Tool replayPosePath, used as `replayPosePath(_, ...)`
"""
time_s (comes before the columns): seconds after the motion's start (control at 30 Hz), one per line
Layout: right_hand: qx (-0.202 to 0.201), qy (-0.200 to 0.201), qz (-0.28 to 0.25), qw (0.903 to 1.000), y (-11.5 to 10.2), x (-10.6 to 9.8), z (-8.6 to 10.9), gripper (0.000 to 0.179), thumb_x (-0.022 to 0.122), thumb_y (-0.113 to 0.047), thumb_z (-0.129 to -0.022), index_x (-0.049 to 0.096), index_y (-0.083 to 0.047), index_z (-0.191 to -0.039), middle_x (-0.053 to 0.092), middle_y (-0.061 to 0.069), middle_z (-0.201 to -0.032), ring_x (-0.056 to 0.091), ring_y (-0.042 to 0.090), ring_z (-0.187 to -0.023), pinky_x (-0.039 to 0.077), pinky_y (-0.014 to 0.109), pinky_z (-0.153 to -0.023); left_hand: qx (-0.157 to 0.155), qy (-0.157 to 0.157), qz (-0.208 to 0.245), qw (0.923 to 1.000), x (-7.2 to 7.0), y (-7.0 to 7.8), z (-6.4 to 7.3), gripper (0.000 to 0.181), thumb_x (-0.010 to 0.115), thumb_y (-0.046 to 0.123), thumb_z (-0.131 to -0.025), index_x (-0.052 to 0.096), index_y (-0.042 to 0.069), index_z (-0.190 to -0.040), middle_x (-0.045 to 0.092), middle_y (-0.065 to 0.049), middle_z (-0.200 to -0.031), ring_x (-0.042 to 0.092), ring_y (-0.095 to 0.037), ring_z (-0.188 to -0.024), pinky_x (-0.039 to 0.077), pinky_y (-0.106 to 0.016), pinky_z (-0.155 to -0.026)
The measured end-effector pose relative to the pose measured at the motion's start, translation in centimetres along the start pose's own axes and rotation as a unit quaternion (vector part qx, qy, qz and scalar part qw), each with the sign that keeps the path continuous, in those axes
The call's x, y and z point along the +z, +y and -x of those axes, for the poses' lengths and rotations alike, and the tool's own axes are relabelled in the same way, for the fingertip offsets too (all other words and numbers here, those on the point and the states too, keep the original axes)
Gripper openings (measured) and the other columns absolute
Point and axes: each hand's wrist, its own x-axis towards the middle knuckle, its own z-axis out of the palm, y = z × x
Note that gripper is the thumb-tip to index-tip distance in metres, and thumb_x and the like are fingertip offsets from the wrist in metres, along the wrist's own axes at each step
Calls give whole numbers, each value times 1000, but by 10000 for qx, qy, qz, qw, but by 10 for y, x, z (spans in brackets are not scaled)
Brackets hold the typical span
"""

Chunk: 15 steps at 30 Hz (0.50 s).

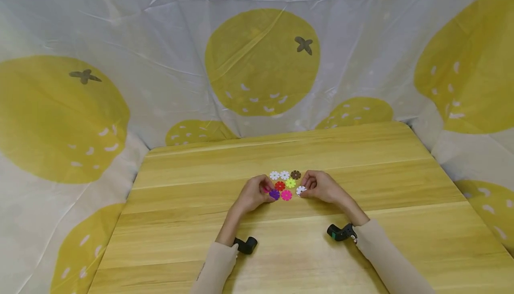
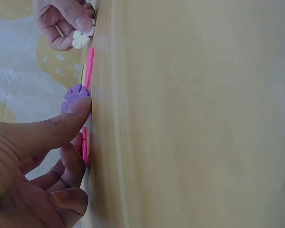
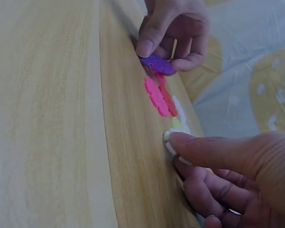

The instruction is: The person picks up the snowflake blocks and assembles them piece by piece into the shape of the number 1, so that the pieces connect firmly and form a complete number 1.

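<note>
My left hand pinches a purple notched plastic disc between thumb and finger; in the left wrist view the purple disc is tilted up off the table. Across from it, my right hand pinches a white notched disc, its thumb on the near face in the right wrist view. Between the hands lie a pink disc, a red disc and a yellow-green disc. Another pink disc is partly hidden by the left fingers.
Behind these lie two white discs, one left of the other, and a brown disc. The wooden table reaches back to a hanging cloth with yellow fruit prints. Black wrist devices sit below both hands.
</note>
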Motion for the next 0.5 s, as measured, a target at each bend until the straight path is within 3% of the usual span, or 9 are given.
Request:
replayPosePath(0.17, -68, -107, -43, 9999, 0, 1, -1, 20, 81, -2, -87, 68, -1, -102, 68, 8, -81, 59, 14, -70, 47, 21, -61, 154, -12, 229, 9996, 0, -2, 2, 21, 82, -4, -84, 68, 1, -98, 68, -13, -89, 57, -12, -73, 48, -19, -65)
replayPosePath(0.33, 80, -296, -583, 9978, -3, 1, 2, 17, 73, 0, -94, 71, 3, -110, 71, 15, -83, 71, 22, -69, 58, 27, -63, 256, 152, 692, 9972, 0, -2, 4, 12, 75, -5, -90, 69, 0, -99, 67, -14, -88, 60, -14, -72, 53, -20, -63)
replayPosePath(0.5, 87, -487, -1223, 9913, -5, 3, 6, 23, 68, 0, -98, 70, 6, -120, 73, 21, -91, 76, 30, -78, 63, 34, -72, 258, 297, 1476, 9883, -2, 3, 8, 13, 72, -6, -92, 71, -2, -105, 66, -20, -92, 70, -33, -75, 58, -31, -63)
